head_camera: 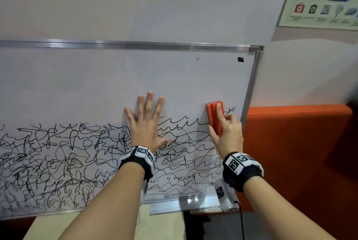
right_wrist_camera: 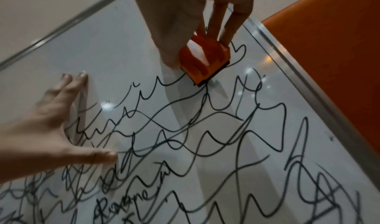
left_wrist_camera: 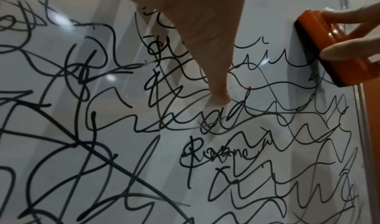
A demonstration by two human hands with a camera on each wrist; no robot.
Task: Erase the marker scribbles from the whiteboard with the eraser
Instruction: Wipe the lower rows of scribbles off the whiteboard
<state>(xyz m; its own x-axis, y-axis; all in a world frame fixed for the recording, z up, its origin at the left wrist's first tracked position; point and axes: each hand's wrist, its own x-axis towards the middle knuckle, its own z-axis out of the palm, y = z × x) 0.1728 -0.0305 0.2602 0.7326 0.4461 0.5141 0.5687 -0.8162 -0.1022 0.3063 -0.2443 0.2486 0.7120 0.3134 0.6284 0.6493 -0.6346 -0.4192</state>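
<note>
Near the board's (head_camera: 174, 77) right edge, the eraser (head_camera: 214, 117) stood pressed against the top scribbles (head_camera: 58, 158), gripped by the right hand (head_camera: 227, 133). Left hand (head_camera: 146, 123): fingers spread, flat on board beside it.

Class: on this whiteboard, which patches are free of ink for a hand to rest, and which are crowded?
Free: the upper whiteboard, between the top frame and the scribbles. Crowded: the lower half, from the left hand leftward, and below the eraser held by the right hand.

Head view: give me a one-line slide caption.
Right hand holds orange eraser on scribbled whiteboard; left hand braces flat.
</note>
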